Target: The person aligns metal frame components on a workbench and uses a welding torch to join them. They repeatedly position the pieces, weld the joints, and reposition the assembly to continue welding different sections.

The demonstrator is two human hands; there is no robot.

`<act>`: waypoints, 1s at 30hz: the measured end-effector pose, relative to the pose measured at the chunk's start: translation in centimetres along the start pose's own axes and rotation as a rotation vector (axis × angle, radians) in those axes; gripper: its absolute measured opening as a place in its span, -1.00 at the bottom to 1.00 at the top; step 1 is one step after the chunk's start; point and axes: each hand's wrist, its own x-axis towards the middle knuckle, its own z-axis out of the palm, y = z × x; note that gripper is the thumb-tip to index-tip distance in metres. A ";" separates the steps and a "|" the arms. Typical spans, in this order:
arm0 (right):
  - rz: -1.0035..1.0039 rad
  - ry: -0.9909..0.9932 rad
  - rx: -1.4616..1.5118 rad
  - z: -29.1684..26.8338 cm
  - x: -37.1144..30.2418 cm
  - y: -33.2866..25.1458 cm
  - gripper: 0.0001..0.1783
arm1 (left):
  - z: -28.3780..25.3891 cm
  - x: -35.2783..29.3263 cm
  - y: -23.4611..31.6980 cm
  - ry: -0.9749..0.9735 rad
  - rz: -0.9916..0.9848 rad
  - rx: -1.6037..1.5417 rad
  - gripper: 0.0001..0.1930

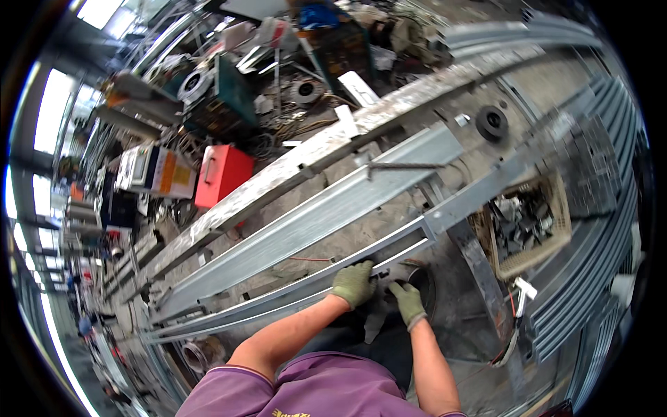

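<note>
My left hand (353, 283), in a green work glove, grips the near edge of a long grey steel channel (306, 283). The channel runs from the lower left up to the right in front of me. Just right of that hand, a small dark piece (379, 276) sits by the channel's near edge; its kind is unclear. My right hand (408, 302), also gloved in green, is close to that piece, below the channel. Its fingers are bent together, and whatever they hold is too small or hidden to name. A dark round object (421, 279) is beside the right hand.
Beyond lies a wide metal channel (313, 222) with a rod (410, 166) across it, then a long pale beam (278, 187). To the right are a crate (511, 267) of metal offcuts, a black ring (492, 123) and stacked profiles (583, 306). A red box (224, 175) stands left.
</note>
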 end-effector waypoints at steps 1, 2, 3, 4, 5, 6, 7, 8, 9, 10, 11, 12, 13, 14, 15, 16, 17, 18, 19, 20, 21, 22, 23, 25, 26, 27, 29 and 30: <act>0.033 -0.053 -0.049 -1.2 -0.4 -0.3 -0.62 | 0.5 -0.2 -0.5 0.007 0.003 -0.013 -0.55; 0.069 -0.038 -0.095 -1.5 -1.3 -1.2 -0.62 | -0.2 -0.3 0.1 -0.051 -0.013 -0.050 -0.54; 0.102 -0.015 -0.141 -2.2 -2.1 -2.1 -0.63 | -0.4 -0.6 0.2 -0.039 -0.016 -0.066 -0.52; 0.138 0.012 -0.185 -2.6 -3.4 -3.7 -0.64 | -0.3 -0.9 0.4 -0.032 -0.018 -0.082 -0.51; 0.143 -0.042 -0.220 -2.4 -4.4 -5.4 -0.64 | 0.2 -1.4 -0.1 0.045 -0.006 -0.111 -0.49; 0.092 -0.108 -0.242 -1.9 -5.8 -8.4 -0.63 | 1.0 -2.0 -0.6 0.120 0.015 -0.143 -0.48; 0.051 -0.177 -0.263 -0.9 -7.0 -11.8 -0.63 | 1.8 -2.9 -1.0 0.188 0.030 -0.176 -0.47; 0.003 -0.246 -0.281 -0.3 -6.9 -14.9 -0.63 | 1.8 -3.7 -1.1 0.200 0.011 -0.188 -0.43; -0.116 -0.254 -0.321 0.0 -5.9 -17.3 -0.61 | 1.8 -4.6 -1.4 0.230 -0.003 -0.155 -0.44; -0.236 -0.259 -0.359 0.4 -4.6 -19.6 -0.59 | 1.8 -5.1 -2.0 0.259 -0.013 -0.122 -0.46; -0.399 -0.135 -0.495 1.3 -2.8 -21.8 -0.56 | 2.0 -5.6 -2.8 0.217 -0.064 -0.082 -0.48; -0.558 -0.021 -0.629 2.3 -0.4 -23.6 -0.53 | 2.3 -6.4 -3.8 0.171 -0.125 -0.044 -0.49; -0.589 0.019 -0.745 2.8 2.5 -25.2 -0.49 | 2.4 -6.7 -4.5 0.162 -0.149 0.011 -0.52; -0.619 0.058 -0.861 3.2 5.5 -26.7 -0.45 | 2.1 -6.9 -4.8 0.130 -0.202 0.011 -0.52; -0.591 0.049 -1.039 3.9 7.9 -28.3 -0.41 | 1.5 -7.2 -4.9 0.105 -0.264 0.024 -0.53; -0.552 0.040 -1.218 4.5 10.1 -29.4 -0.37 | 1.1 -7.4 -4.9 0.070 -0.323 0.037 -0.54; -0.567 0.052 -1.354 4.6 12.4 -29.7 -0.36 | 1.1 -7.3 -5.1 0.106 -0.315 0.029 -0.55; -0.578 0.035 -1.484 5.2 14.6 -29.2 -0.35 | 1.5 -7.7 -5.3 0.130 -0.327 0.027 -0.56; -0.560 0.019 -1.573 6.2 16.1 -29.3 -0.36 | 2.2 -7.8 -5.6 0.198 -0.303 0.029 -0.59; -0.548 0.009 -1.659 7.0 17.5 -29.3 -0.36 | 2.3 -7.8 -5.5 0.200 -0.323 0.035 -0.62; -0.622 0.039 -1.703 7.0 19.0 -28.6 -0.40 | 2.4 -7.7 -5.3 0.220 -0.323 0.042 -0.64; -0.713 0.073 -1.741 6.8 20.7 -28.2 -0.44 | 2.4 -7.5 -5.1 0.253 -0.325 0.054 -0.65; -0.683 0.061 -1.771 6.5 22.2 -27.7 -0.49 | 2.5 -7.6 -4.9 0.311 -0.302 0.058 -0.67; -0.713 0.045 -1.847 7.3 23.0 -27.1 -0.55 | 2.8 -7.8 -5.0 0.302 -0.335 0.066 -0.69; -0.726 0.043 -1.883 7.5 23.3 -26.8 -0.58 | 3.0 -7.9 -4.9 0.297 -0.345 0.071 -0.70; -0.708 0.036 -1.834 7.5 24.0 -26.7 -0.64 | 2.9 -7.8 -4.9 0.286 -0.352 0.077 -0.71; -0.744 0.085 -1.891 6.7 24.7 -25.9 -0.65 | 3.0 -8.0 -4.8 0.250 -0.371 0.058 -0.71; -0.770 0.114 -1.917 6.8 24.6 -26.3 -0.65 | 2.4 -7.7 -4.6 0.239 -0.379 0.051 -0.71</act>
